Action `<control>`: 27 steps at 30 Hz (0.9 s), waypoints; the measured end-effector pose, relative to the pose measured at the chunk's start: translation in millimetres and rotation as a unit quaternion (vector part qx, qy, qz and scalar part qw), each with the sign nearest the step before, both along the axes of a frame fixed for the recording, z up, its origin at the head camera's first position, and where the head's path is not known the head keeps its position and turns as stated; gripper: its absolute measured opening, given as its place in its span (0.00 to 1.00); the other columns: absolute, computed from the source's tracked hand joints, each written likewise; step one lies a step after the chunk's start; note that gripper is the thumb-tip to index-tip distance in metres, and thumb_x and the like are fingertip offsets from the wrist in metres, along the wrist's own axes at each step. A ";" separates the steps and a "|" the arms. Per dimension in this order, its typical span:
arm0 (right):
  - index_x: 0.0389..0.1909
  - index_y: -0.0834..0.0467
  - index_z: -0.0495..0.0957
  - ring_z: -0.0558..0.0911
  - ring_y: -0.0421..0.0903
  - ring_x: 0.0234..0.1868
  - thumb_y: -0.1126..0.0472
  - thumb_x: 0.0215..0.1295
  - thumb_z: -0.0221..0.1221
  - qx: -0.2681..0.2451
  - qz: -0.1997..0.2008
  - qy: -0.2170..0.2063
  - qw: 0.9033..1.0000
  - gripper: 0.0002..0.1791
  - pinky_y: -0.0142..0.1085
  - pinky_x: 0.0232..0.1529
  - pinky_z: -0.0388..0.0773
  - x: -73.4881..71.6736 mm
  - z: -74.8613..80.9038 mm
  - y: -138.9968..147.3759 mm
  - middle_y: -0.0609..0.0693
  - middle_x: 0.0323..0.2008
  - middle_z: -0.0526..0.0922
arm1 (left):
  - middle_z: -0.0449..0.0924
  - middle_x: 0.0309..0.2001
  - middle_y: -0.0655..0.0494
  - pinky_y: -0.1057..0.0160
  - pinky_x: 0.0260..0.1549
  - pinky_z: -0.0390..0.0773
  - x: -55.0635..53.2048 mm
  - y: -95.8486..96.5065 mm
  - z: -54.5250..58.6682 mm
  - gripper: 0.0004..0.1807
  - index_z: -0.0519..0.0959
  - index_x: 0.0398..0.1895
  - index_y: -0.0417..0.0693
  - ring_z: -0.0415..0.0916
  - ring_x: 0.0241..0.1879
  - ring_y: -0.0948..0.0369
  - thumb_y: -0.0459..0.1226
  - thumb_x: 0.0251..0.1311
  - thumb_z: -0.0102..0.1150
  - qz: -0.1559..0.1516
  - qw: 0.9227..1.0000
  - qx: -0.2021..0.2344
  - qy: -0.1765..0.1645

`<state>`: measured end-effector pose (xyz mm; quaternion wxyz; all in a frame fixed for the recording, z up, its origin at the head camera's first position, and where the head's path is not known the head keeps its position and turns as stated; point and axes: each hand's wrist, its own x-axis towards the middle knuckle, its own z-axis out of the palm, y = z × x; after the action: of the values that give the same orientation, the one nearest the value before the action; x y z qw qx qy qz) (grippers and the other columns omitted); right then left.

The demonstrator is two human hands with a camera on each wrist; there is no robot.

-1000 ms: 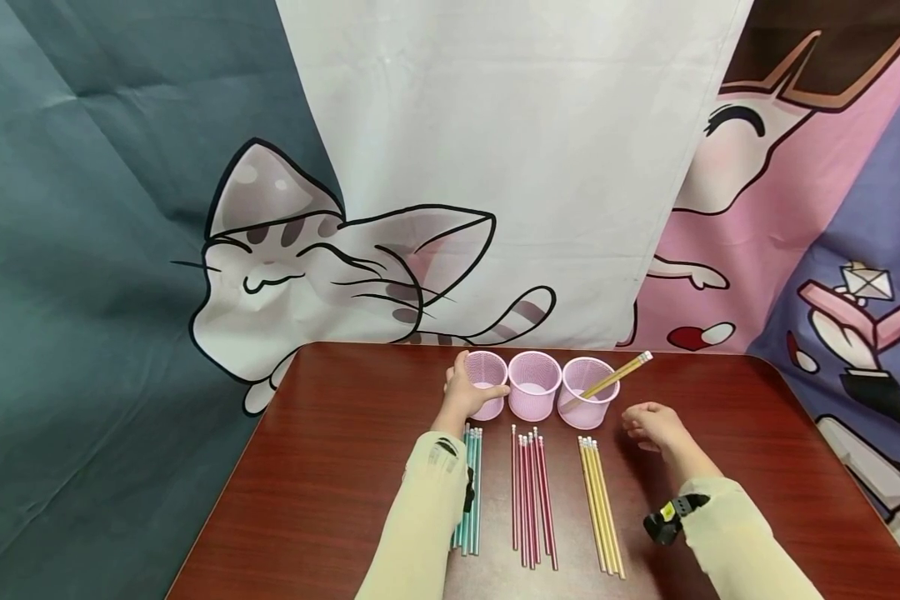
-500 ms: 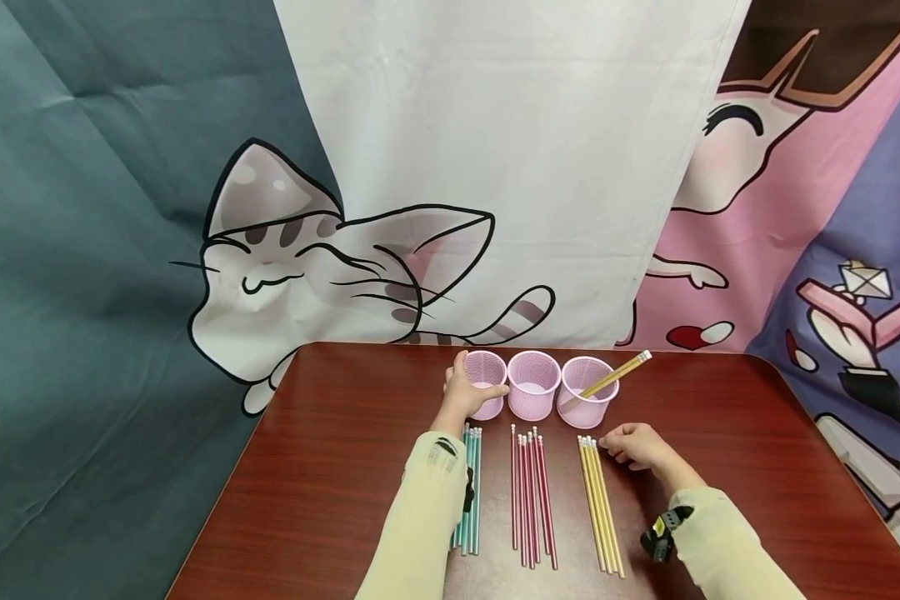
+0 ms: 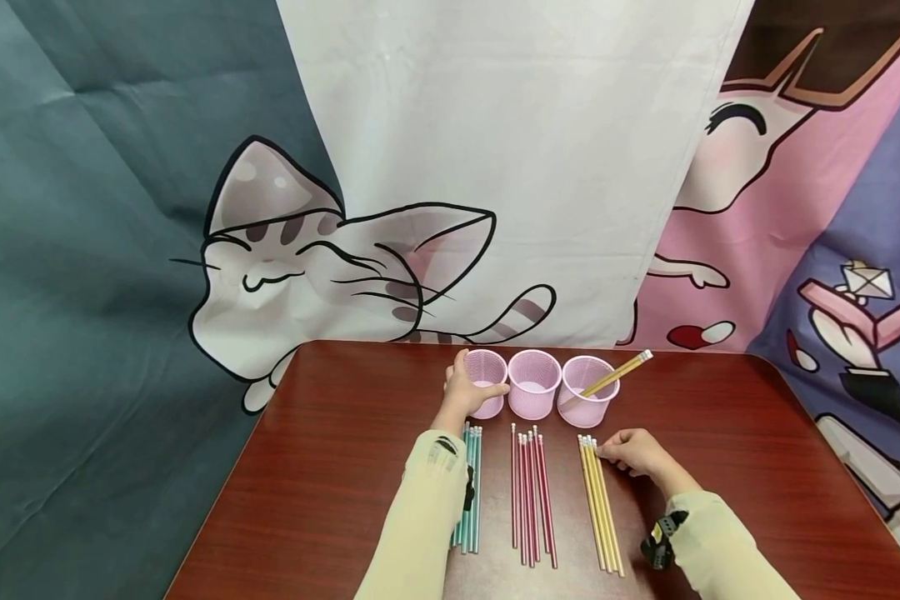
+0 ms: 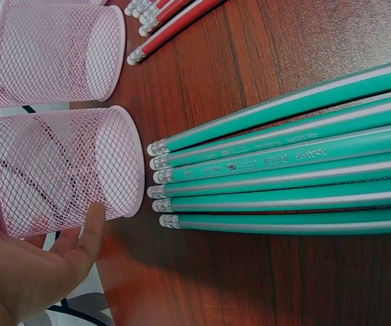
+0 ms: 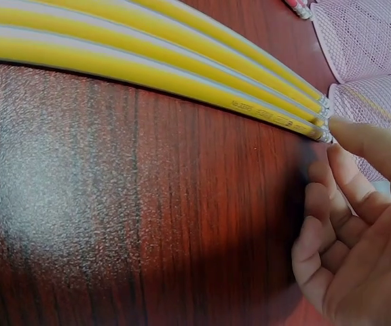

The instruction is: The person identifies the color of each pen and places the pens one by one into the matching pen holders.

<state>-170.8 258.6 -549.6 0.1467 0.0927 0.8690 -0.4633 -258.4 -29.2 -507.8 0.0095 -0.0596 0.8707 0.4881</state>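
Observation:
My left hand (image 3: 461, 393) holds the left pink mesh pencil cup (image 4: 66, 170), thumb and fingers spread around its wall. Below that cup lies a row of green pencils (image 4: 270, 163), erasers toward it. With thumb and index finger, my right hand (image 3: 637, 454) pinches the eraser end of the outermost yellow pencil (image 5: 250, 112) in a row on the table; its other fingers are curled. The right mesh cup (image 3: 581, 412) has yellow pencil length (image 3: 615, 377) leaning out to the right. Between these two stands the middle mesh cup (image 3: 532, 404).
A bunch of red pencils (image 3: 531, 500) lies between the green and yellow rows on the brown wooden table (image 3: 330, 467). Behind the table's far edge hangs a printed cloth (image 3: 450, 125) with cartoon figures.
My right hand has moved left and slightly nearer, from beside the yellow row to the eraser end of its outermost pencil. The left hand stays on its cup.

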 end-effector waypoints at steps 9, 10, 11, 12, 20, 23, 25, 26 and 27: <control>0.21 0.62 0.77 0.70 0.42 0.18 0.61 0.49 0.67 0.024 0.009 0.016 1.000 0.10 0.32 0.16 0.67 2.4 1.6 -1.0 0.47 0.15 0.71 | 0.60 0.59 0.41 0.47 0.52 0.67 1.0 -0.3 0.6 0.57 0.55 0.68 0.57 0.62 0.56 0.44 0.48 0.30 0.79 -0.001 1.000 -0.003 -0.002; 0.21 0.62 0.77 0.70 0.42 0.18 0.61 0.49 0.67 0.025 0.009 0.018 0.999 0.10 0.32 0.16 0.67 2.6 1.5 -1.0 0.47 0.15 0.71 | 0.60 0.59 0.41 0.47 0.52 0.67 0.7 -0.4 0.2 0.57 0.55 0.68 0.57 0.62 0.56 0.44 0.48 0.30 0.78 -0.002 1.000 -0.003 -0.003; 0.21 0.62 0.77 0.70 0.42 0.18 0.61 0.48 0.67 0.026 0.007 0.019 0.999 0.10 0.32 0.16 0.67 2.7 1.4 -1.0 0.47 0.15 0.71 | 0.60 0.59 0.41 0.47 0.52 0.67 0.6 -0.5 0.0 0.57 0.55 0.68 0.57 0.62 0.56 0.44 0.48 0.30 0.79 -0.002 1.000 -0.003 -0.002; 0.21 0.62 0.77 0.70 0.42 0.18 0.61 0.48 0.67 0.026 0.007 0.019 0.999 0.10 0.32 0.16 0.67 2.6 1.2 -0.9 0.47 0.15 0.71 | 0.60 0.59 0.41 0.47 0.52 0.67 0.5 -0.5 -0.2 0.57 0.55 0.68 0.56 0.62 0.56 0.44 0.48 0.30 0.79 -0.002 1.000 -0.003 -0.001; 0.19 0.61 0.75 0.70 0.42 0.16 0.60 0.47 0.67 0.041 0.007 0.016 0.999 0.11 0.32 0.15 0.66 1.1 -2.1 -0.8 0.47 0.14 0.71 | 0.60 0.59 0.41 0.47 0.52 0.67 1.3 -0.3 1.0 0.58 0.55 0.68 0.54 0.62 0.56 0.43 0.48 0.30 0.79 -0.002 1.000 0.003 0.000; 0.16 0.59 0.74 0.70 0.42 0.15 0.59 0.46 0.68 0.063 0.006 0.006 0.998 0.12 0.33 0.15 0.67 0.9 -1.1 -1.6 0.47 0.13 0.71 | 0.60 0.59 0.41 0.47 0.52 0.67 1.4 0.0 1.1 0.58 0.55 0.68 0.55 0.62 0.56 0.43 0.48 0.29 0.79 -0.001 1.000 0.004 0.000; 0.15 0.59 0.74 0.70 0.41 0.14 0.58 0.45 0.68 0.080 0.011 0.000 0.997 0.13 0.33 0.15 0.68 0.9 0.5 -2.5 0.47 0.11 0.71 | 0.60 0.59 0.41 0.47 0.52 0.67 1.3 0.4 0.7 0.58 0.55 0.68 0.55 0.62 0.56 0.43 0.47 0.29 0.79 -0.001 1.000 0.003 0.000; 0.14 0.59 0.73 0.70 0.41 0.14 0.57 0.45 0.67 0.089 0.012 -0.002 0.996 0.14 0.33 0.15 0.68 1.1 1.4 -3.1 0.47 0.11 0.71 | 0.60 0.59 0.41 0.47 0.52 0.67 1.0 0.5 0.3 0.58 0.55 0.68 0.56 0.62 0.56 0.43 0.48 0.29 0.79 -0.001 1.000 0.001 -0.001; 0.13 0.59 0.73 0.70 0.41 0.13 0.57 0.44 0.67 0.097 0.012 -0.005 0.995 0.14 0.33 0.15 0.68 1.3 2.3 -3.9 0.47 0.10 0.71 | 0.60 0.59 0.41 0.47 0.52 0.67 0.8 0.5 0.0 0.57 0.55 0.68 0.56 0.62 0.56 0.43 0.47 0.29 0.79 -0.001 1.000 0.000 0.000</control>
<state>-169.5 254.8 -547.4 0.1469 0.0985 0.9104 -0.3741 -257.6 -28.7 -507.8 0.0096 -0.0588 0.8706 0.4883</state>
